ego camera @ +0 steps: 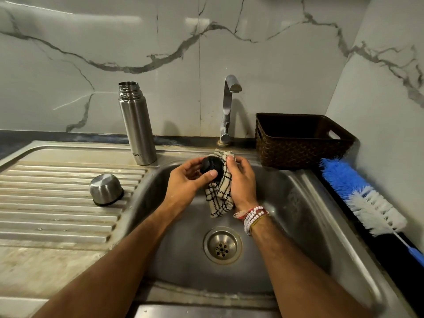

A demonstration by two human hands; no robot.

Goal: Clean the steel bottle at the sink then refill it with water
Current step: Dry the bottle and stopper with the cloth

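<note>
The open steel bottle stands upright on the sink's back rim, left of the tap. Its steel cup lid sits upside down on the ribbed drainboard. Over the basin, my left hand grips a round black stopper. My right hand holds a white cloth with black check lines against the stopper. The cloth hangs down between both hands. No water runs from the tap.
A dark brown plastic basket sits right of the tap. A blue and white bottle brush lies along the right counter edge. The drain is below my hands. Marble-patterned wall tiles close off the back and right.
</note>
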